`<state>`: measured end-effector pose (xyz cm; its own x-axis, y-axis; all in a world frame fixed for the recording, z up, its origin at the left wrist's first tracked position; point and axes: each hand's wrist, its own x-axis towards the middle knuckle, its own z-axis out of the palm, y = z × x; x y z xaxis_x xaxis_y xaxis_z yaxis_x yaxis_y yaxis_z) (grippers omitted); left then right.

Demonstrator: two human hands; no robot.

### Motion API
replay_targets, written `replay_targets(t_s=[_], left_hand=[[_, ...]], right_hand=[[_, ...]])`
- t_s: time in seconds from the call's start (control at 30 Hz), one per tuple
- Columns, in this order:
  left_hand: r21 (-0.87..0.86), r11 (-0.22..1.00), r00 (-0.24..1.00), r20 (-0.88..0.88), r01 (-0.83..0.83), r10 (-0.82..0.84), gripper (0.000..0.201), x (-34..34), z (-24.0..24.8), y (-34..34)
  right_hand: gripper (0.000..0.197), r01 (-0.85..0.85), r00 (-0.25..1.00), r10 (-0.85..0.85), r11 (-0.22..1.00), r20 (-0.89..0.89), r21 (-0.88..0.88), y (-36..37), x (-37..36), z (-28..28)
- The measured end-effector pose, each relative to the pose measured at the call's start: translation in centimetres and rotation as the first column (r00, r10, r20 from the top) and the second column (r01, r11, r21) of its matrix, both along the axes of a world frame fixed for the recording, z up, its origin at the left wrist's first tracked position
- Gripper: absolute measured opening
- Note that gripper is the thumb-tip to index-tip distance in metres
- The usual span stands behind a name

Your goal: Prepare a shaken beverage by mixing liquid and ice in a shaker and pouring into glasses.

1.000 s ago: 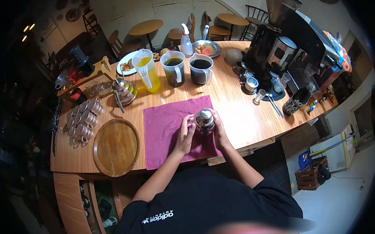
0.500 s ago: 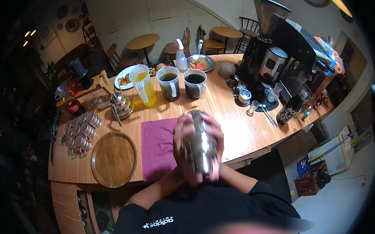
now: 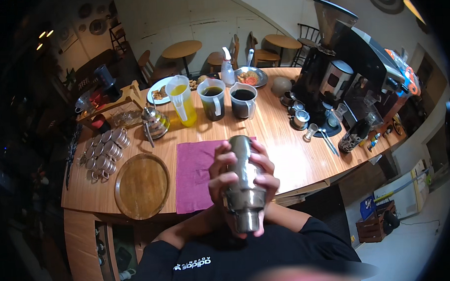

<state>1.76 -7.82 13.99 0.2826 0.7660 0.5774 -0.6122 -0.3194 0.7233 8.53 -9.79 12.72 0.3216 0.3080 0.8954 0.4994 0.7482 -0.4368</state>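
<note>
Here, steel shaker (image 3: pixel 245 177), jug (image 3: pixel 181 103) of yellow liquid (image 3: pixel 190 114)

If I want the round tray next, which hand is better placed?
Probably your left hand. The tray lies off to your left, while your right hand would have to cross over. Both hands are wrapped around the shaker, so the left would first need freeing.

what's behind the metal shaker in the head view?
The purple cloth on the wooden counter: its left part shows, plus a sliver of its far edge. What lies directly behind is covered by the metal shaker, left hand and right hand.
</note>
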Motion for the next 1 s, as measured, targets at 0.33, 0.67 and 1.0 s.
replay_targets(t_s=[0.33, 0.67, 1.0], left_hand=[[0.313, 0.9, 0.94, -0.052, -0.304, 0.336, 0.105, -1.5, -3.1, 2.3], [0.368, 0.783, 0.862, 0.141, -0.501, 0.486, 0.05, -1.1, -3.1, 0.8], [-0.496, 0.849, 0.983, -0.112, -0.184, 0.147, 0.051, -5.3, -7.7, 4.1]], right_hand=[[0.07, -0.208, 0.968, 0.196, 0.976, -0.154, -0.061, 1.6, -0.3, 1.2], [0.063, 0.218, 0.974, -0.215, 0.975, -0.064, 0.044, 1.3, -4.4, 0.4], [0.069, -0.354, 0.935, 0.265, 0.675, -0.234, -0.647, 3.8, -1.4, -5.1]])
